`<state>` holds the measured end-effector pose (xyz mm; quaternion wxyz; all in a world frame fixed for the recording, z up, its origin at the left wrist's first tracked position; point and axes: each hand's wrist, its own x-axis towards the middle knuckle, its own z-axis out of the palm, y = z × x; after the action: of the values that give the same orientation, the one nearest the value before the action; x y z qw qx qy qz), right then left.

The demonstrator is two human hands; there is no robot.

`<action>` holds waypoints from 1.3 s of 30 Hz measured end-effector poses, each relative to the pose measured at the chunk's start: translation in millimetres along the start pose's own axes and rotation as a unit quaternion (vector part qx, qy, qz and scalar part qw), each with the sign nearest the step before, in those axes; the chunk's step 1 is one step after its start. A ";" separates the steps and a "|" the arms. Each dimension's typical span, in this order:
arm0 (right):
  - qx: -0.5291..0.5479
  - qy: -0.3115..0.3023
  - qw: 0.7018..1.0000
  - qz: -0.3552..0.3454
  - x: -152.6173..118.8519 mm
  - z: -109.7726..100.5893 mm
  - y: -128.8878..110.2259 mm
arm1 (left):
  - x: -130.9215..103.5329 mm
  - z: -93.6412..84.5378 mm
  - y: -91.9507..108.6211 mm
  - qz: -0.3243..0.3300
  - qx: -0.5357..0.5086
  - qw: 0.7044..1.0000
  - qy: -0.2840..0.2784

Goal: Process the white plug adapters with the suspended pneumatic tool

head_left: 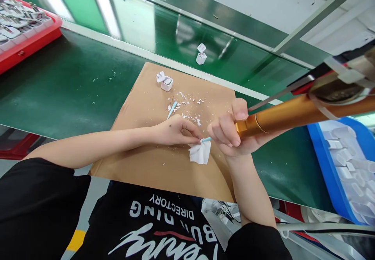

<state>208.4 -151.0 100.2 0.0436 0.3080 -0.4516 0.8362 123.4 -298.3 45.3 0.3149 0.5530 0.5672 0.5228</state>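
Note:
My left hand (180,131) is closed, its thumb and fingertips pinching a small white cloth (200,153) that hangs just above the cardboard. My right hand (231,131) is wrapped around the front end of a gold-coloured tubular tool (281,117) with a lever along its top. Between the two hands a thin light-blue tip (207,139) meets the gathered top of the cloth; its other end is hidden by my right fingers. Beyond my left hand, a light-blue stick (172,110) lies on the cardboard sheet (158,170) beside white shavings (190,117).
An open white case (166,83) stands on the cardboard's far part, and a similar small case (201,54) farther back. A red tray (49,31) holds several white parts at left. At right is a blue bin (325,166) of white pieces. The bench (88,80) is green.

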 end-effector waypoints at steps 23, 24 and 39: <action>-0.011 0.073 0.997 -0.016 2.1 -4.1 3.8 | 15.8 -71.0 -40.7 0.082 0.460 0.858 0.212; -0.013 0.075 0.997 -0.015 2.3 -4.1 4.5 | 14.9 -79.6 -44.4 0.055 0.465 0.850 0.240; -0.050 0.119 0.992 -0.007 1.1 -2.9 -0.4 | 102.5 -222.6 -100.9 -0.168 0.408 0.774 0.454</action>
<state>206.2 -148.8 99.9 0.1183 0.2073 -0.4826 0.8427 -134.4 -238.8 29.7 -0.1519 0.2239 0.8883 0.3712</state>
